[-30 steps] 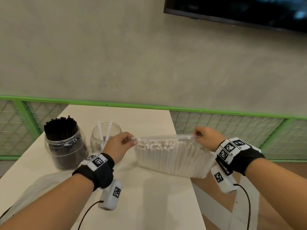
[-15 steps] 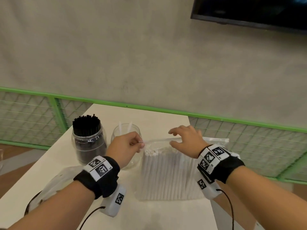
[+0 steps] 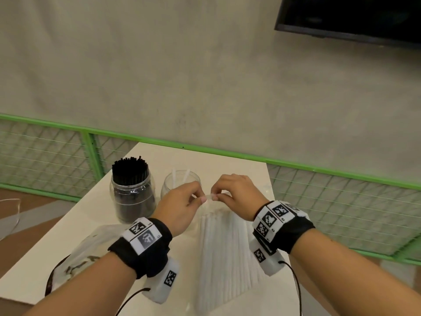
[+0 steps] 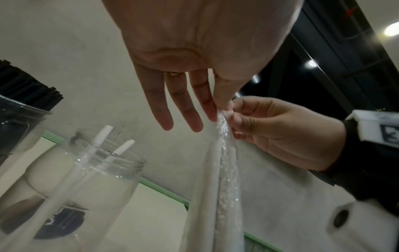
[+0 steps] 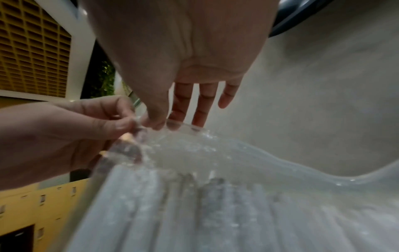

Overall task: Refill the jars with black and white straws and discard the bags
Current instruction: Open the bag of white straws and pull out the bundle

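Observation:
A clear bag of white straws [image 3: 224, 254] stands upright on the white table [image 3: 241, 169]. My left hand [image 3: 182, 201] and right hand [image 3: 237, 192] pinch the bag's top edge [image 4: 223, 119] close together, thumb against forefinger, other fingers loose. Just left of the hands is a glass jar [image 3: 181, 182] holding two white straws [image 4: 101, 138]. Further left, a jar packed with black straws [image 3: 132, 190] stands full. In the right wrist view the bag's top [image 5: 172, 136] is bunched between both hands.
An empty crumpled clear bag [image 3: 88, 249] lies on the table's near left. A green mesh railing [image 3: 341, 201] runs behind and beside the table, close to its right edge. A dark screen [image 3: 350, 17] hangs on the wall.
My right hand slid left along the bag's top edge until it met my left hand. The bag, stretched wide before, now hangs narrow and upright.

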Tool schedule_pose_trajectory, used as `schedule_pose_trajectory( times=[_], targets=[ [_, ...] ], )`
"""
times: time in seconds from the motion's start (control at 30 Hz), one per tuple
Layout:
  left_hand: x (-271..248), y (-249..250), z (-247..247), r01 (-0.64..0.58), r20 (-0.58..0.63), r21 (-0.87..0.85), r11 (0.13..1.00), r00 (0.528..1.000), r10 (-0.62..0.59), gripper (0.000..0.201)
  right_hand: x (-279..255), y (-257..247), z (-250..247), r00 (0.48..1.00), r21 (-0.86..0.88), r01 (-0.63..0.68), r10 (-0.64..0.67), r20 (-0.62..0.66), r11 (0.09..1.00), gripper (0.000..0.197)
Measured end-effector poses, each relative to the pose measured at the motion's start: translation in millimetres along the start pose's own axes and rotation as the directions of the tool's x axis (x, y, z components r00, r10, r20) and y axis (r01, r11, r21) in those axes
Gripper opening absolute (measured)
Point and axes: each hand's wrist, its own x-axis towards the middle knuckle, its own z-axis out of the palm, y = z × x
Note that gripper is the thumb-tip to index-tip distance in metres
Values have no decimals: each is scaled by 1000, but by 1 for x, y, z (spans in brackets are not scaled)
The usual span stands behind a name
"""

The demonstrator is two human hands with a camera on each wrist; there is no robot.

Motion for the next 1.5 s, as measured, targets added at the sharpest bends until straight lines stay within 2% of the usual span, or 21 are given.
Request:
schedule_pose_trajectory(
  times=[0.13, 0.23, 0.33, 0.53, 0.73, 0.87, 0.97, 1.07, 1.1, 1.2, 1.27, 1.33, 1.4, 1.5],
  targets=[
    [-2, -4, -15, 45, -30, -53, 998, 998, -47, 16, -12, 38, -15, 996, -9, -63, 63, -66, 998, 16],
    [-6, -12, -28, 79, -25, -112, 991, 996, -82, 15, -29, 71, -26, 983, -37, -165, 161, -92, 986, 10],
    [-10, -22, -32, 98, -17, -100, 990, 995, -100, 15, -48, 90, -33, 959, -71, -274, 267, -92, 959, 8],
    [-13, -39, -34, 194, -17, -244, 950, 979, -204, 19, -71, 109, -41, 920, -116, -387, 377, -105, 915, 11],
    [-14, -44, -41, 197, -84, -192, 961, 973, -216, 16, -94, 124, -56, 848, -120, -527, 513, -133, 841, 13],
    [-14, -46, -40, 206, -80, -171, 964, 972, -222, 14, -95, 123, -57, 816, -58, -558, 535, -218, 828, 12],
    [-12, -48, -43, 236, -57, -91, 967, 969, -242, 13, -91, 121, -59, 816, 31, -519, 506, -280, 854, 9],
    [-9, -45, -48, 272, -37, 78, 959, 962, -270, 8, -81, 106, -70, 818, 201, -376, 426, -386, 905, 9],
    [-8, -42, -48, 266, -30, 98, 959, 964, -264, 12, -74, 96, -76, 819, 250, -302, 385, -427, 920, 10],
    [2, -17, -37, 112, 11, 92, 990, 994, -113, 60, -48, 59, -94, 829, 222, -80, 188, -526, 972, 12],
    [12, 15, -24, -33, 34, 1, 999, 999, 33, 73, -31, 33, -102, 851, 109, 22, 38, -524, 994, 9],
    [25, 48, -10, -100, 66, -110, 989, 992, 107, 77, -16, 13, -105, 873, 9, 95, -79, -481, 995, 8],
    [39, 72, 0, -72, 71, -199, 977, 994, 88, 65, -7, 0, -104, 898, -14, 133, -127, -421, 991, 10],
    [50, 82, 9, -26, 42, -241, 970, 998, 37, 17, -5, -4, -97, 923, 90, 111, -69, -379, 990, 22]
  ],
)
